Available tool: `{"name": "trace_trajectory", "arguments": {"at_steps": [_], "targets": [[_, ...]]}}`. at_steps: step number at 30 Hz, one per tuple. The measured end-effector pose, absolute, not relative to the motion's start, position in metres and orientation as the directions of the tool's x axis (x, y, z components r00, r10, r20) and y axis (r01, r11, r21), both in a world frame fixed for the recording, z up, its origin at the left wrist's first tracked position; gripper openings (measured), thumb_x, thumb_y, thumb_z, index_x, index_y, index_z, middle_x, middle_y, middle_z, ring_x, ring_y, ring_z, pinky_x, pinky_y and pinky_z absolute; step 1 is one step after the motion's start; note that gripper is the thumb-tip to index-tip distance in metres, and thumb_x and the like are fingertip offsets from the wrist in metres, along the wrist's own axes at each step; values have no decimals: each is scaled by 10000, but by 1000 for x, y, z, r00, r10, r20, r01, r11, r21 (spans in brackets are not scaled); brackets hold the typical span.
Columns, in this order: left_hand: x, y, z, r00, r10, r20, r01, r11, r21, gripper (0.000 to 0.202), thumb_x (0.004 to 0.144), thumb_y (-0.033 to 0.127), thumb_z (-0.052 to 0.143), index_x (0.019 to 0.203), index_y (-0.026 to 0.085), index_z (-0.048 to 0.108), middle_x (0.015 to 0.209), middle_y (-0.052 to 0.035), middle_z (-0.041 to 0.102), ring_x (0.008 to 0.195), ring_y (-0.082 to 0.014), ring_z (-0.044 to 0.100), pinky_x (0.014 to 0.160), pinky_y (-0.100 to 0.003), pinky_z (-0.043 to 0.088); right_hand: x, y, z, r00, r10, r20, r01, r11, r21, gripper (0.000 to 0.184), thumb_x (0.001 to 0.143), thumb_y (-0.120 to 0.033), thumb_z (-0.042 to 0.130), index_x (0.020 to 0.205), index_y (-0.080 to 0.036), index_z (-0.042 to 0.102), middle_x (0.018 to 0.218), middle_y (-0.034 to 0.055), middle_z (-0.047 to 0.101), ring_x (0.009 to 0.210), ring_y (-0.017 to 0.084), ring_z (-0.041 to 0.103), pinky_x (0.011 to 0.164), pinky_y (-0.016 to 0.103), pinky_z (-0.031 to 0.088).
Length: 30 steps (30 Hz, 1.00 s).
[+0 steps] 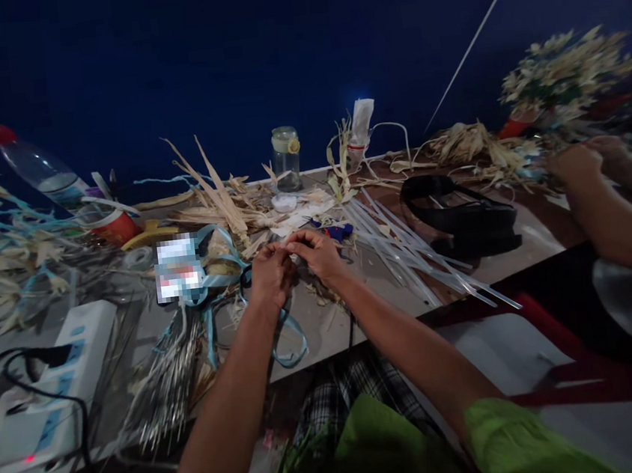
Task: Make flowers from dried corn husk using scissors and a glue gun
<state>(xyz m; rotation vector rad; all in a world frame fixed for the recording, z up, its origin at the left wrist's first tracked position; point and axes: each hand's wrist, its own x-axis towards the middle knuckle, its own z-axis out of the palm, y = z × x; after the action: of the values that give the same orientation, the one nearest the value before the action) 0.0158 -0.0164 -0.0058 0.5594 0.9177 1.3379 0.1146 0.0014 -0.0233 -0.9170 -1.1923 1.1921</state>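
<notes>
My left hand (271,273) and my right hand (318,253) meet fingertip to fingertip above the table's front part. Both are pinched closed on something too small and dim to name. Just behind my right hand lies a blue and red tool (339,231), partly hidden. A light blue ribbon (292,348) loops beside my left wrist, and more of it lies to the left. Dry corn husks (223,209) spread over the table behind my hands. Small husk scraps (325,293) lie below my fingers.
Clear plastic strips (408,249) and a black strap-like object (460,214) lie to the right. A glass jar (286,160) stands at the back. On the left are a bundle of wires (170,380), a power strip (66,390) and a bottle (41,167). Another person's arm (606,206) reaches in.
</notes>
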Motion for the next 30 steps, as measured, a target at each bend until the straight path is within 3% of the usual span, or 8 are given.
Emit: {"name": "trace_trajectory", "arguments": {"at_steps": [4,9,14,23,28,30], "targets": [[15,-16,-6,6,971,-240,-576,200,793,269,599,155,687,664,167,426,420,117,309,325,-4,247,362,-148,205,115,1,-22,-35,989,143,-166,136,-977,112,627,-279,662,659,-182,615,637,-40,578,604,82,483,607,219,385],[13,-16,-7,97,975,-201,-594,219,774,240,631,237,693,673,145,476,555,59,486,346,14,240,363,-152,218,116,1,-20,-36,998,43,-294,30,-955,178,653,-333,643,633,-182,552,559,-54,540,478,53,376,497,202,309],[13,-17,-7,167,965,-204,-584,263,768,241,634,243,696,687,145,483,593,50,522,348,10,255,355,-150,210,117,0,-18,-41,998,43,-413,22,-910,214,637,-347,664,650,-188,522,531,-57,528,511,67,456,532,203,356],[11,-19,-4,258,938,-232,-489,334,806,296,591,253,736,724,149,493,658,26,583,340,11,289,347,-154,211,122,3,-14,52,994,98,-270,108,-957,228,650,-371,646,662,-186,513,530,-67,501,466,60,430,501,215,339],[6,-18,-4,247,925,-288,-458,374,807,320,596,298,737,716,157,476,498,88,440,323,-2,278,344,-154,215,126,2,-9,-5,992,128,-212,124,-969,239,651,-373,643,635,-173,513,563,-59,465,541,64,410,569,220,351],[4,-18,-4,240,927,-287,-458,369,809,325,592,286,736,714,158,464,507,88,445,328,-1,285,345,-149,210,127,1,-8,-26,989,146,-191,139,-972,237,649,-369,644,638,-170,516,593,-53,465,566,66,404,590,221,349]]}}
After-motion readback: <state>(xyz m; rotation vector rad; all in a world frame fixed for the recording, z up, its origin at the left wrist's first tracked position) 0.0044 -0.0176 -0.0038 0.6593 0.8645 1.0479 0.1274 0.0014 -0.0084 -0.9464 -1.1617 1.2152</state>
